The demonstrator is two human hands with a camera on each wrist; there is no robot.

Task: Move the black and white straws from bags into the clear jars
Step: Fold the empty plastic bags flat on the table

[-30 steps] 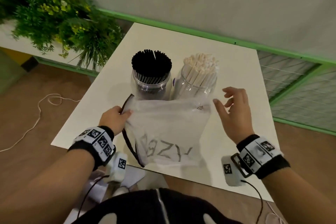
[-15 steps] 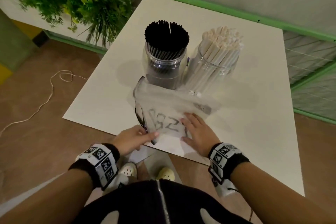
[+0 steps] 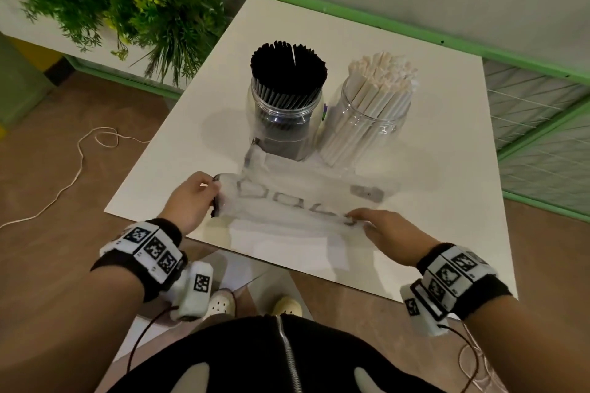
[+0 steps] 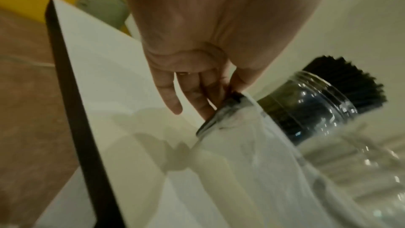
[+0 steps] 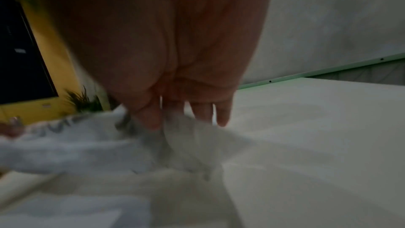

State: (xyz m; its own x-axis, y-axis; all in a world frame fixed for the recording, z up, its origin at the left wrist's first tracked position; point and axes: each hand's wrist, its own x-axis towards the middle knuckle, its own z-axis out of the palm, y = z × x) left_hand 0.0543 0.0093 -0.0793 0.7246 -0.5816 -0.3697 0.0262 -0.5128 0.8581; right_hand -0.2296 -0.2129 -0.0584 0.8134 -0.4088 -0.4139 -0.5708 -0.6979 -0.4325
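Note:
Two clear jars stand mid-table: one packed with black straws [image 3: 288,72] [image 4: 346,79], its neighbour [image 3: 367,128] on the right full of white straws [image 3: 381,78]. In front of them lies an empty translucent bag [image 3: 287,204] [image 4: 252,146] [image 5: 72,146] with grey writing, folded into a long strip. My left hand [image 3: 214,191] [image 4: 228,93] pinches its dark-edged left end. My right hand [image 3: 352,217] [image 5: 166,120] pinches the right end, blurred in the right wrist view. No straws show inside the bag.
The white table [image 3: 447,201] ends just under my wrists. A leafy plant [image 3: 111,0] stands at the back left, a green-framed mesh panel [image 3: 542,124] to the right. A light cable [image 3: 79,153] lies on the brown floor at the left.
My hands have moved apart from pressing the flat bag near the front edge. Each now holds one end, and the bag is folded into a strip stretched between them.

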